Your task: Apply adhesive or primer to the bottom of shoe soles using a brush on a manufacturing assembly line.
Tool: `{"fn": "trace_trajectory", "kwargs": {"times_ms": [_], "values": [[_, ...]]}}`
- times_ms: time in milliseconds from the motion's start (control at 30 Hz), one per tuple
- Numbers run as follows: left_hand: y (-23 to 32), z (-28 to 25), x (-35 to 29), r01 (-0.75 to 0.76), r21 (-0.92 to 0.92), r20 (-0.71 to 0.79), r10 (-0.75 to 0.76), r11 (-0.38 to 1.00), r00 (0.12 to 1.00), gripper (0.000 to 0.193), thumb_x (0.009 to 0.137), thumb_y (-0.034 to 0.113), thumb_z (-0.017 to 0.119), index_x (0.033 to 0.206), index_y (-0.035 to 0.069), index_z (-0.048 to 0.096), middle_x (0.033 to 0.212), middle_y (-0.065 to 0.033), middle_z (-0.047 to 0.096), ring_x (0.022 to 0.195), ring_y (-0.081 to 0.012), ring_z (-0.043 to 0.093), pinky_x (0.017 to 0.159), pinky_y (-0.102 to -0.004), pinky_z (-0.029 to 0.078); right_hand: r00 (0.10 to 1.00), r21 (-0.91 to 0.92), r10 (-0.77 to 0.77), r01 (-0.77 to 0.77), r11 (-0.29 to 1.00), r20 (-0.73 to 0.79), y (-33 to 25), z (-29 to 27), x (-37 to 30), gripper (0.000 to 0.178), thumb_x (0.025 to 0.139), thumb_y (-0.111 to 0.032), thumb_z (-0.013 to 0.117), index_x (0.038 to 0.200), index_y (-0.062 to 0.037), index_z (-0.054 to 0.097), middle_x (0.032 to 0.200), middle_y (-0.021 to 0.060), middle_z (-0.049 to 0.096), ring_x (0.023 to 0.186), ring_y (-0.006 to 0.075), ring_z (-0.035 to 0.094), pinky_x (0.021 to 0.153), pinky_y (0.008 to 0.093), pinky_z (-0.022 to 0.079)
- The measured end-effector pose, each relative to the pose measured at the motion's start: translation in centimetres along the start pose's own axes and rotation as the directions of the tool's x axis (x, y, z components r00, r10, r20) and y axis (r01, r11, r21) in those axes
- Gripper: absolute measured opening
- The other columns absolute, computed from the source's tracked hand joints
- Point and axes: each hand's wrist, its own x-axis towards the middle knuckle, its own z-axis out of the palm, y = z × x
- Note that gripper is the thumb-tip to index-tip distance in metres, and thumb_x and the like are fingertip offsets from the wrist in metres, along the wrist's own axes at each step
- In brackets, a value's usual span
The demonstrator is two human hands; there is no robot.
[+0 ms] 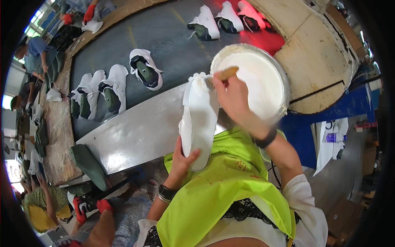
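Coating, apparently: white stitched shoe upper (200, 119), underside up, over the near edge of the silver metal counter (140, 121). Left hand (183, 161): curled around its near end. Right hand (234, 98): pinching a tan-handled brush (226, 73) at its far end. Next, presumably: nearward strokes, left grip steady.

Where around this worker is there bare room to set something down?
The silvery metal ledge is bare between the green shoe form and the held white shoe. The dark work surface is free between the lone shoe and the three far shoes. It's crowded by the bucket, where the right hand holds a wooden-handled tool.
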Motion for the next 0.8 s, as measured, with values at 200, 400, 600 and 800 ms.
{"fn": "trace_trajectory", "kwargs": {"times_ms": [200,400,600,800], "values": [[-0.1,0.7,0.1,-0.034,0.052,-0.001,0.034,0.998,0.999,0.08,0.081,0.017,0.072,0.144,0.001,0.025,0.132,-0.0129,0.046,0.118,-0.0206,0.047,0.099,-0.0347,0.04,0.996,0.153,0.039,-0.05,0.987,0.077,-0.6,0.8,-1.5,0.022,0.087,-0.019,0.062,0.097,-0.0008,0.064,0.074,0.0123,0.067,0.068,0.0261,0.065,0.064,0.0357,0.049],[0.1,0.6,0.2,-0.079,0.114,-0.001,0.08,0.99,0.997,0.08,0.08,0.018,0.073,0.142,-0.002,0.026,0.13,-0.0137,0.047,0.115,-0.0201,0.048,0.097,-0.0325,0.041,0.992,-0.087,0.058,-0.049,0.995,0.112,-3.2,1.4,-0.1,0.026,0.087,-0.025,0.06,0.085,0.0006,0.06,0.068,0.0162,0.064,0.067,0.0352,0.063,0.063,0.0445,0.047],[0.1,0.2,0.3,-0.085,0.143,0.002,0.086,0.986,0.996,0.078,0.08,0.017,0.073,0.141,-0.002,0.027,0.129,-0.0142,0.048,0.114,-0.0203,0.049,0.096,-0.0323,0.041,0.97,-0.019,0.052,-0.049,0.999,0.239,-3.1,0.5,-1.5,0.028,0.087,-0.026,0.059,0.084,0.0022,0.058,0.072,0.0167,0.065,0.071,0.0355,0.064,0.065,0.0447,0.048],[0.6,0.1,-0.3,-0.029,0.046,-0.004,0.029,0.998,1.0,0.079,0.08,0.015,0.072,0.142,-0.002,0.026,0.129,-0.0141,0.048,0.114,-0.0203,0.05,0.095,-0.0325,0.042,0.991,0.083,-0.05,0.04,0.996,0.121,0.5,0.9,3.4,0.017,0.088,-0.02,0.059,0.098,-0.0077,0.065,0.083,0.0137,0.067,0.079,0.0322,0.063,0.07,0.0398,0.048]]}}
